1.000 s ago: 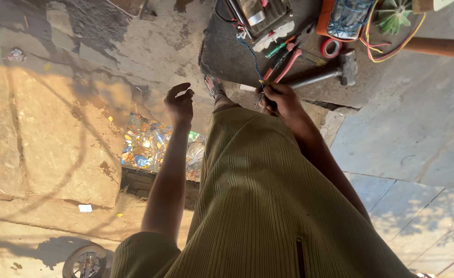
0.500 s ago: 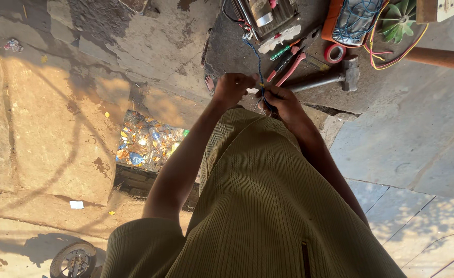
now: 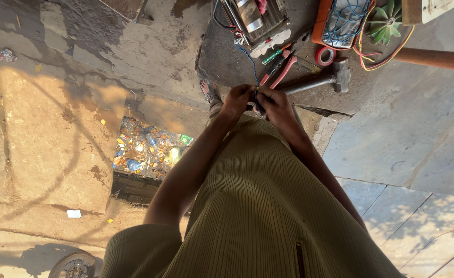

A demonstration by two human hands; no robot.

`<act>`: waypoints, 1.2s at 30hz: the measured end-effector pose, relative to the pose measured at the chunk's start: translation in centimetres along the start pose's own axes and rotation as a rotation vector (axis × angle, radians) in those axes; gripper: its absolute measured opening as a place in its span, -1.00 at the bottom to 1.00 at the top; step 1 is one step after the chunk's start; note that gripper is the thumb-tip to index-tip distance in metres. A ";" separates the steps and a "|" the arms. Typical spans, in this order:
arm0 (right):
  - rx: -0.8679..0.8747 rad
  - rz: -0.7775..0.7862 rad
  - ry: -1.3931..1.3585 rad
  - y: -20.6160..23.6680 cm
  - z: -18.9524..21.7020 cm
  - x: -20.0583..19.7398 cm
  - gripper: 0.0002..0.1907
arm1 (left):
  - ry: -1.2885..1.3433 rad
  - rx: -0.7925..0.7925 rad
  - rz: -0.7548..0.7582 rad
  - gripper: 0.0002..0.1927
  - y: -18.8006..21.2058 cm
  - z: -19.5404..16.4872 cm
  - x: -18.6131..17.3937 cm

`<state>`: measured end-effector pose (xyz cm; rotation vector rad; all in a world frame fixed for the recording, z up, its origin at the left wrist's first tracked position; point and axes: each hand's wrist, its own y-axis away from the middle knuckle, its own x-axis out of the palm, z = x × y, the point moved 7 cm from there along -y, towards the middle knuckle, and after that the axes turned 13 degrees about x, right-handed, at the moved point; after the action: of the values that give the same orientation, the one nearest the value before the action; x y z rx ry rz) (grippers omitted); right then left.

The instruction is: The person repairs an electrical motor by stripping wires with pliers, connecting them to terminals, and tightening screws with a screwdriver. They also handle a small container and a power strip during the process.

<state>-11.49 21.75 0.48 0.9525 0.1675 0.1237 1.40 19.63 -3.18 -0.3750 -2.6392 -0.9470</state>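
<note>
**Both hands pinch a thin blue wire over the stone ground**

The person's left hand (image 3: 237, 99) and right hand (image 3: 272, 104) meet just past the olive ribbed garment (image 3: 268, 206), fingers curled tight around a thin blue wire (image 3: 251, 64). The wire rises from between the hands to a grey metal electrical unit (image 3: 255, 18) on the dark stone slab (image 3: 227, 56). Just beyond the right hand lie red-handled pliers (image 3: 281, 69) and a steel hammer with a grey handle (image 3: 322, 80). A roll of red tape (image 3: 325, 55) sits beside the hammer head. Left of the arms, a litter-filled drain opening (image 3: 147, 149) gapes.
</note>
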 end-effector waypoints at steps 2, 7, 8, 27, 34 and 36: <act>-0.077 -0.039 0.131 0.4 1.0 0.2 -0.82 | 0.047 0.035 -0.013 -0.72 0.2 -0.4 -0.1; -0.292 -0.229 0.487 1.8 3.1 1.0 -0.86 | -0.039 -0.045 -0.134 -0.72 1.5 -0.8 -2.8; -0.255 -0.226 0.547 1.8 2.6 1.3 -0.85 | -0.071 -0.045 -0.114 -0.70 1.8 -0.7 -3.1; 0.198 0.412 -0.075 -3.6 -2.3 4.6 -0.79 | 0.102 -0.032 -0.064 -0.36 5.8 0.3 -5.2; 0.017 0.186 0.380 -3.9 -1.6 3.6 -0.75 | -0.387 0.107 -0.095 -0.69 5.1 -0.2 -5.9; -0.001 0.149 0.324 -3.9 -1.3 3.3 -0.77 | -0.578 0.203 -0.118 -0.81 5.0 -1.2 -5.2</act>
<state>-8.38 21.11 -3.71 0.9396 0.3951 0.4160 8.16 21.92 -1.42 -0.5088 -3.2772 -0.6628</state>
